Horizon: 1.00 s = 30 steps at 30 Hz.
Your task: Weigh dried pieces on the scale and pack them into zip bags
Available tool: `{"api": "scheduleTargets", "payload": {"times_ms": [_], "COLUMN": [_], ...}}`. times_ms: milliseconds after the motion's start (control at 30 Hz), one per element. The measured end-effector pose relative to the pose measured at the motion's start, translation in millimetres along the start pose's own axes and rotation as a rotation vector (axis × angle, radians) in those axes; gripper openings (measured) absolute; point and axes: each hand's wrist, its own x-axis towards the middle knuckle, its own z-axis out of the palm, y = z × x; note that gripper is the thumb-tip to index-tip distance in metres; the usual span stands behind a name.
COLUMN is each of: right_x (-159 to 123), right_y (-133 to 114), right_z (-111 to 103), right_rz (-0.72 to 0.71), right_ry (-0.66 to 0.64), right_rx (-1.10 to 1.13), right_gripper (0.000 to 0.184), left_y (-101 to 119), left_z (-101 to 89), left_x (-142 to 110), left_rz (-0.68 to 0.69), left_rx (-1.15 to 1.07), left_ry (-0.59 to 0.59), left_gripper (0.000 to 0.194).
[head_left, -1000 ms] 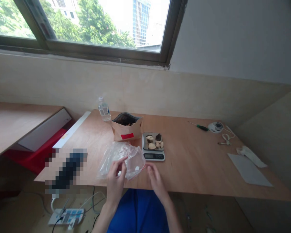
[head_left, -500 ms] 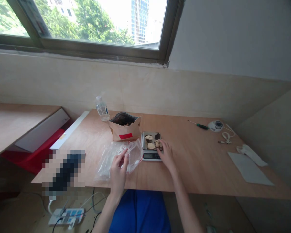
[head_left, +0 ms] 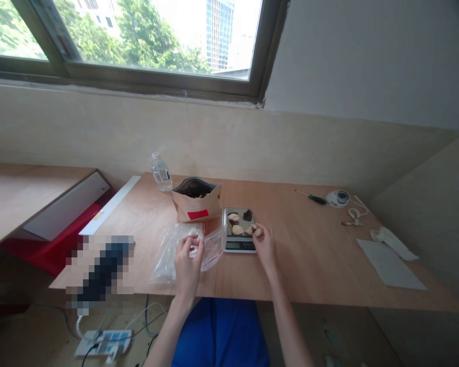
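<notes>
The right hand (head_left: 265, 248) pinches narrowly on a pale chunk (head_left: 254, 231) at the right edge of the kitchen scale's tray (head_left: 226, 218), while the left hand (head_left: 187, 266) grips a clear zip bag (head_left: 214, 248) lying just left of the scale.

You are in a plain workroom in a city building: the window (head_left: 137, 46) looks out on trees (head_left: 153, 41) and a glass tower (head_left: 220, 35), and beige wall panelling (head_left: 99, 132) runs below the sill. Your bare plywood surface (head_left: 309, 265) carries a digital scale (head_left: 239, 245) and a green-handled screwdriver (head_left: 316, 200), while a power strip (head_left: 103, 342) lies on the floor among loose cables (head_left: 147, 318)
</notes>
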Motion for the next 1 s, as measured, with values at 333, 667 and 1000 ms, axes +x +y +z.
{"api": "scheduleTargets", "payload": {"times_ms": [333, 667, 1000], "right_x": [-21.7, -37.9, -5.7], "right_y": [-122.0, -134.3, -51.7], "right_z": [-14.0, 2.3, 25.4], "right_rz": [0.118, 0.052, -0.206], "right_ry": [-0.005, -0.235, -0.088], "right_rx": [0.446, 0.45, -0.155], "right_gripper": [0.027, 0.034, 0.028], "left_y": [9.7, 17.6, 13.3], "left_z": [15.5, 15.3, 17.2], "left_x": [-2.8, -15.6, -22.5], "left_rz": [-0.07, -0.214, -0.221], "left_rx": [-0.104, -0.233, -0.266], "left_ry": [-0.091, -0.063, -0.038], "left_gripper": [0.018, 0.022, 0.025]}}
